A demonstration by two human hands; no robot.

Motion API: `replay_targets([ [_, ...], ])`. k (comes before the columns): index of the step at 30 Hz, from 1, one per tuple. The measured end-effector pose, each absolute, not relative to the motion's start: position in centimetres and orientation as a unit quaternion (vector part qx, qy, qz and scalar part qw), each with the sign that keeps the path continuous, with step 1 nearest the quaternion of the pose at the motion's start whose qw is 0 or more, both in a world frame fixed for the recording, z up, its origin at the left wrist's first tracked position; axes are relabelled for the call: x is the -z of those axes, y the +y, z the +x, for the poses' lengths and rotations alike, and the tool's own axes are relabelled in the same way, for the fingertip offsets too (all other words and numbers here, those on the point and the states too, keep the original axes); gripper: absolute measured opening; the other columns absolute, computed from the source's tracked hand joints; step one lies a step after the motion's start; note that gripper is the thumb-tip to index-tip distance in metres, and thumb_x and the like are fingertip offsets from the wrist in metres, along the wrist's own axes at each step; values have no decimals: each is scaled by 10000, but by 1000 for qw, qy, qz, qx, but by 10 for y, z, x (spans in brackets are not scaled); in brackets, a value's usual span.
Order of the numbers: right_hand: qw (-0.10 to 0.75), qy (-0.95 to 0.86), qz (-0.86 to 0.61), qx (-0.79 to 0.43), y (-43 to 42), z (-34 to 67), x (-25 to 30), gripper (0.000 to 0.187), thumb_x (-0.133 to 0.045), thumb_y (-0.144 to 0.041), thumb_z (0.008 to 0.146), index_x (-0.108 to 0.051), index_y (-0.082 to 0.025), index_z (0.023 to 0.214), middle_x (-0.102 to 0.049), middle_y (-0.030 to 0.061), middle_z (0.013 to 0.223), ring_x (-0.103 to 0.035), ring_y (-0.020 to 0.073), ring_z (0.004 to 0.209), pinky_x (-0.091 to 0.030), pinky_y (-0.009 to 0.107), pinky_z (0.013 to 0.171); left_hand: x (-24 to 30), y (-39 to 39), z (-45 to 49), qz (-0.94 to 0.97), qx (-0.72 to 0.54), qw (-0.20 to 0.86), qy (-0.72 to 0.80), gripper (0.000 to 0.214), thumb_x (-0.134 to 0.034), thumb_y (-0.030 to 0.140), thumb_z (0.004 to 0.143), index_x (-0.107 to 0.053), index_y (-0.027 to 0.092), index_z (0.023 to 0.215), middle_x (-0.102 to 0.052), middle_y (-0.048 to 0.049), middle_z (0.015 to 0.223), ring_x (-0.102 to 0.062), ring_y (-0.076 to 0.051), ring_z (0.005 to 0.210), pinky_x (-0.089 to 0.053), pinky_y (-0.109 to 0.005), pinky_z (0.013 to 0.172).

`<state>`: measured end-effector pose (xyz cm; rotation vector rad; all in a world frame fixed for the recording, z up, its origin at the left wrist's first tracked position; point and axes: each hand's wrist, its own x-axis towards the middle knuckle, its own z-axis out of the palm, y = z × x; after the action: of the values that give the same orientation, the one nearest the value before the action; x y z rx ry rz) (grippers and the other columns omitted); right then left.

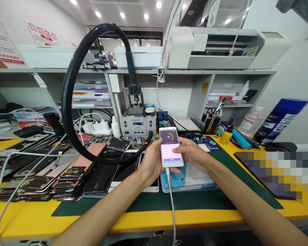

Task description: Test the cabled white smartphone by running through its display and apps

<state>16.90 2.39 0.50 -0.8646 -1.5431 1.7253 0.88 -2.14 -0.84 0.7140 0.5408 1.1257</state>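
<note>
A white smartphone (170, 138) is held upright above the bench with its screen lit; the upper part is dark with a ring and a number, the lower part a pale list. My left hand (152, 161) is closed around its left side and back, some fingertips showing below its lower right edge. At the right edge, my right hand (195, 153) grips the phone too, its thumb over the lower half of the screen and other fingers partly hidden behind. A white charging cable (170, 194) runs from the phone's bottom end down past the bench edge.
Under the hands lies a clear plastic case (195, 181) on a green mat (236, 194). Stacks of disassembled phones (74, 174) crowd the left. A hot-air station (138, 126) with a thick black hose (66, 99) stands behind. Bottles and a blue can (281, 119) stand at right.
</note>
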Motion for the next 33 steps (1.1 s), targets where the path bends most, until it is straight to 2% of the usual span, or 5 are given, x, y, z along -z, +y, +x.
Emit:
replay_targets([
  [7, 340, -558, -296, -697, 27, 170, -2, 328, -595, -310, 849, -646, -192, 1150, -711, 93, 1077, -648, 260, 928, -501, 349, 747, 11, -21, 8, 326, -523, 751, 239, 459, -408, 413, 968, -536, 158, 1327, -692, -137, 1056, -699, -245, 835, -613, -353, 604],
  [20, 336, -553, -313, -695, 23, 168, -6, 375, -553, -363, 888, -625, -181, 1208, -709, 104, 1073, -642, 251, 879, -484, 335, 687, 9, -22, 9, 330, -522, 749, 240, 460, -401, 412, 969, -541, 154, 1323, -690, -138, 1036, -696, -239, 828, -616, -347, 586],
  [25, 329, -582, -322, -670, 24, 169, -4, 376, -701, -316, 794, -636, -198, 1145, -712, 85, 1050, -654, 248, 906, -497, 343, 728, 10, -21, 9, 324, -519, 753, 241, 465, -397, 411, 970, -525, 153, 1335, -692, -138, 1023, -698, -240, 818, -617, -355, 585],
  [28, 325, -608, -329, -645, 25, 169, -1, 417, -771, -255, 722, -630, -206, 1111, -719, 55, 958, -658, 219, 820, -487, 320, 694, 10, -20, 9, 329, -519, 752, 238, 461, -407, 416, 967, -542, 146, 1315, -690, -140, 1026, -698, -239, 822, -617, -349, 589],
  [33, 357, -585, -315, -656, 26, 167, 2, 299, -703, -242, 743, -658, -197, 1036, -709, 33, 866, -637, 203, 751, -474, 301, 649, 12, -19, 9, 326, -518, 751, 247, 440, -426, 385, 955, -549, 132, 1294, -691, -144, 1045, -696, -251, 840, -620, -367, 593],
])
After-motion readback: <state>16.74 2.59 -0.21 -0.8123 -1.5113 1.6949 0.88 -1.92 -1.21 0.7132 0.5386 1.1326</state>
